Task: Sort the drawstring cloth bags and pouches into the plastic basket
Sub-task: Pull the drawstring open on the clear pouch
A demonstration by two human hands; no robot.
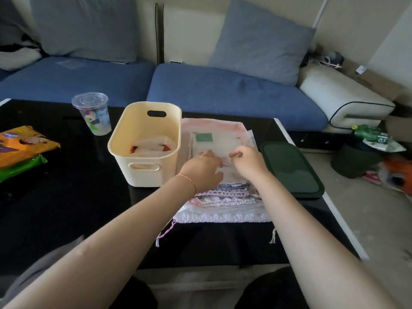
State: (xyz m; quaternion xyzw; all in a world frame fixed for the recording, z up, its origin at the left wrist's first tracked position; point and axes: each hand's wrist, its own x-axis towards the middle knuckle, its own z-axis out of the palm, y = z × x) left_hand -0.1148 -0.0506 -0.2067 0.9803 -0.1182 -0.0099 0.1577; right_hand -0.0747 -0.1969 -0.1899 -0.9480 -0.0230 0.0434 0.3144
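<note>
Cream plastic basket (pixel 145 139) sits just left of your stack of cloth bags (pixel 220 175), some cloth already inside. Your left hand (pixel 205 169) rests on the stack, fingers loosely spread; your right hand (pixel 247 160) pinches the top pouch. Dark green lid (pixel 289 168) hugs the black table's (pixel 66 208) right edge; no writing is readable.

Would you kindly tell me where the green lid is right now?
The green lid lies on the table's right side, just right of the bag pile.
</note>
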